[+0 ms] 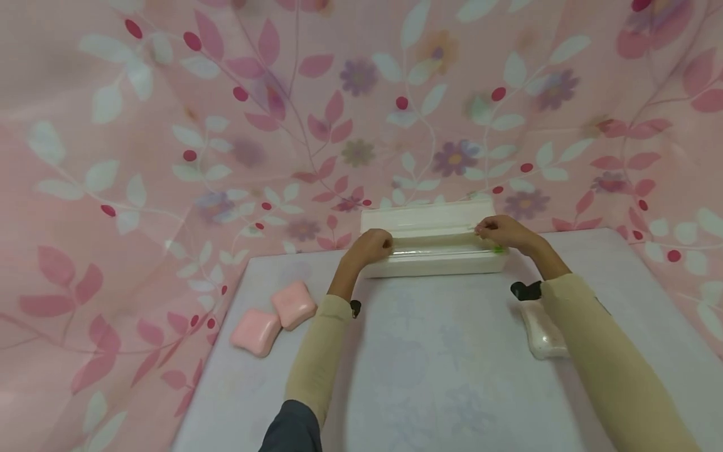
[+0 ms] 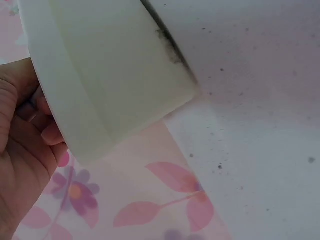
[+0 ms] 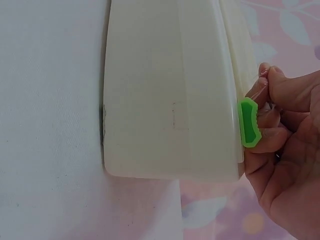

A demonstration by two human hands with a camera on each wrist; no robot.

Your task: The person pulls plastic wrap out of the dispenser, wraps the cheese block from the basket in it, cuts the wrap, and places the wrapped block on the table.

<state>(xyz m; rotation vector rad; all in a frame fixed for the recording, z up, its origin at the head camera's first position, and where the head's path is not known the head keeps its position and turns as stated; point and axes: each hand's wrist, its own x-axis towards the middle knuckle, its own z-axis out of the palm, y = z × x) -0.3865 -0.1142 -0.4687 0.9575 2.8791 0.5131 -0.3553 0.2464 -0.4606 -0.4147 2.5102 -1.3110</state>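
A long white cling film dispenser [image 1: 435,266] lies at the table's far side, its lid [image 1: 427,216] tipped back. At its right end my right hand [image 1: 508,232] pinches the clear film [image 3: 261,89] between thumb and fingers, beside a green slide cutter [image 3: 249,122]. My left hand [image 1: 368,247] is at the dispenser's left end, fingers curled at the film's edge. In the left wrist view the white box wall [image 2: 110,70] partly hides those fingertips [image 2: 52,134]. A shiny stretch of film shows between both hands in the head view.
Two pink, cushion-shaped soap-like bars [image 1: 294,305] lie left of my left forearm. A paler bar [image 1: 543,333] with a glossy surface is partly under my right forearm. Pink floral cloth [image 1: 316,125] rises behind the pale table [image 1: 429,364].
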